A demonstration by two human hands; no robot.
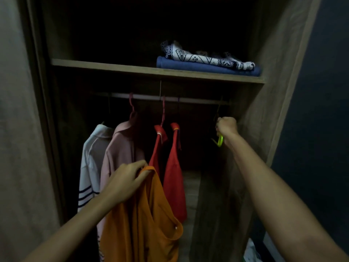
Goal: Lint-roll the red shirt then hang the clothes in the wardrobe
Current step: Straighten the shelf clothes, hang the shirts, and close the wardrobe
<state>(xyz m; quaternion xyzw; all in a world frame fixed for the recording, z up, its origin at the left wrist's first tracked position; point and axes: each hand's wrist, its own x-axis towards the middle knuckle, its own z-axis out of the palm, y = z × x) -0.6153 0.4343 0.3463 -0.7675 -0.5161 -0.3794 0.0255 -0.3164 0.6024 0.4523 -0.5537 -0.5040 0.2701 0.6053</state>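
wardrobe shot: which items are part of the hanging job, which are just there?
In play:
orange top, held by left hand
green hanger, gripped by right hand
rail
red shirt, already hung

Just there:
pink shirt
white striped shirt
folded clothes on shelf

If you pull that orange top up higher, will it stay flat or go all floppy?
Probably floppy: the orange top already sags in folds below the left hand pinching its strap. It likely feels light, since one pinch holds it up.

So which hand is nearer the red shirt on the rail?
Left. The left hand grips the orange top just before the red shirt; the right hand grips a green hanger farther right.
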